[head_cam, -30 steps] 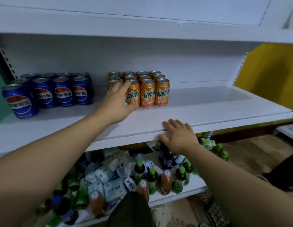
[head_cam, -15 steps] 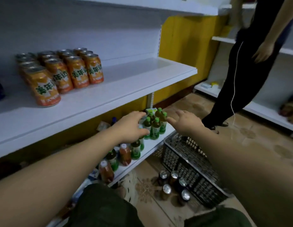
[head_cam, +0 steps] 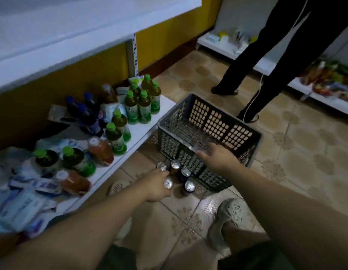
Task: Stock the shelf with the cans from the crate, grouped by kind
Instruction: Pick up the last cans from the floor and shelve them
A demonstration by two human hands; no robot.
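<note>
Five cans: a cluster (head_cam: 176, 175) stands on the floor tiles, just outside the crate's near-left wall, all upright with silver tops facing up, long axes vertical.
Low shelf: white board (head_cam: 144, 129) at far left, crowded with green-capped bottles (head_cam: 138, 106), dark blue-capped bottles (head_cam: 87, 115), orange-drink bottles (head_cam: 100, 149) and pale wrapped packs (head_cam: 23, 203).
Upper shelf: white edge (head_cam: 72, 53) overhangs the bottles.
Left hand: (head_cam: 156, 185) reaches down among the cans, fingers curled around the nearest-left can (head_cam: 168, 184), whose top shows by the knuckles; grip looks closed on it.
Shoes: one pale shoe (head_cam: 117, 187) beside the low shelf, another (head_cam: 228, 215) right of the cans.
Crate: grey perforated crate (head_cam: 218, 123) sits on the floor, touching the low shelf's corner; inside looks bare, though dim.
Right hand: (head_cam: 218, 155) hovers over the crate's near rim, fingers spread and slack, holding nothing.
Bystander: dark-trousered legs (head_cam: 276, 55) stand beyond the crate.
Far shelf: low white shelf (head_cam: 313, 94) with blurred packets at right.
</note>
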